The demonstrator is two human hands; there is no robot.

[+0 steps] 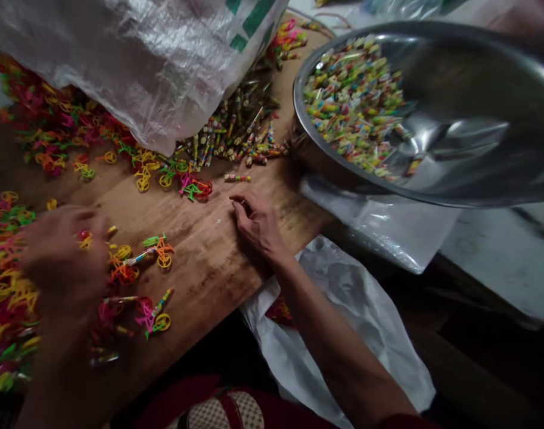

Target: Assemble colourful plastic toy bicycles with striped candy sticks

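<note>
My right hand (255, 221) rests low over the wooden table, its fingers curled with thumb and index close together; whether something small is between them cannot be made out. Just beyond its fingertips lies a small patterned tube (237, 178). At the left, my left hand (66, 256) is smeared by motion above a heap of colourful plastic bicycles (12, 286); its fingers and any hold are unclear. Between the hands lie more little bicycles (163, 253) with patterned tubes, and a pink and green one (150, 319) nearer the table's front edge.
A large metal bowl (432, 179) partly filled with small tubes (352, 107) stands at the right. A plastic sack (164, 65) covers part of the back heaps of bicycles (52, 131) and tubes (231, 131). Below the table edge hangs a white bag (356, 298).
</note>
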